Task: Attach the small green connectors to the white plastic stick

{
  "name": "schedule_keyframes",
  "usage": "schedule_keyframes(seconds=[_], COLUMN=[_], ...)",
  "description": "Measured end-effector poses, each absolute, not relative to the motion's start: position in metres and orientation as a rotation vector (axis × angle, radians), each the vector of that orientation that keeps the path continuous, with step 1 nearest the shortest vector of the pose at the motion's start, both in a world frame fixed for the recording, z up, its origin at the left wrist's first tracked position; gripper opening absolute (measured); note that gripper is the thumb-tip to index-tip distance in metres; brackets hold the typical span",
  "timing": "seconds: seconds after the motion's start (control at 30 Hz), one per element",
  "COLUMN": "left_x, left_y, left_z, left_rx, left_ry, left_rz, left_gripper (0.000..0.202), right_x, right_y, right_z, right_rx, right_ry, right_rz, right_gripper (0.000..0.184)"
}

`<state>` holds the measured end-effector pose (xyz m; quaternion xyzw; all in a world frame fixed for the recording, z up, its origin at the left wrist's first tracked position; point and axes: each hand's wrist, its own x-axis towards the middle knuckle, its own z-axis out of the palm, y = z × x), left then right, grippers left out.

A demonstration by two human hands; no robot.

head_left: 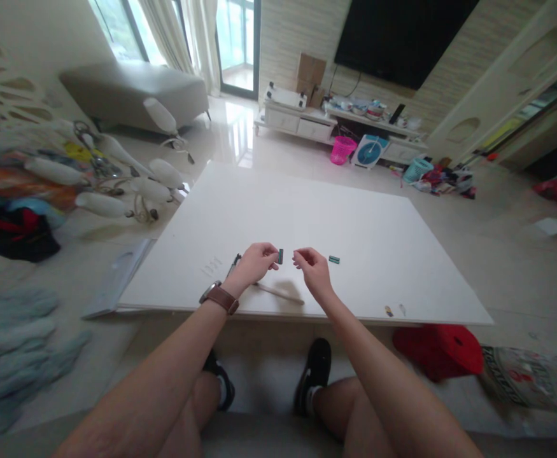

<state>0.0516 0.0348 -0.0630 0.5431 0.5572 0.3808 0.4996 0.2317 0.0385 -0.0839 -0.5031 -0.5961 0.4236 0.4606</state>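
Observation:
My left hand, with a watch on its wrist, pinches a small dark rectangular piece with green and reddish parts, held upright above the white board. Close by on the right, my right hand has its thumb and fingertips pressed together; anything between them is too small to make out. A similar dark and green piece lies flat just right of that hand. Beneath my hands rests what looks like a hammer, its wooden handle showing and its dark head partly hidden by my left hand.
The large white board spans the space before me. Several thin nail-like pieces lie at left, and two small items, one being a brownish piece, near the front edge. A lamp stands left; a red roll is at right.

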Motion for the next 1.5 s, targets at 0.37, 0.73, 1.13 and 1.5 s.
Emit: schedule_keyframes(seconds=[0.37,0.73,1.13,1.5], left_x=[0.068,0.083,0.083,0.073], left_y=[0.028,0.016,0.016,0.015], left_z=[-0.063,-0.062,-0.063,-0.056], left_rx=[1.381,1.361,1.528,1.642], left_ry=[1.313,1.368,1.405,1.405], left_rz=[0.847,0.881,0.820,0.773], left_gripper=[0.012,0.005,0.020,0.014], right_x=[0.231,0.242,0.270,0.365], right_y=[0.035,0.033,0.055,0.076], right_z=[-0.092,-0.098,-0.104,-0.133], right_rx=[-1.096,-1.211,-1.460,-2.096], right_ry=[-1.460,-1.405,-1.596,-1.968], right_rz=[1.248,1.219,1.033,0.453], right_gripper=[0.034,0.024,0.022,0.013])
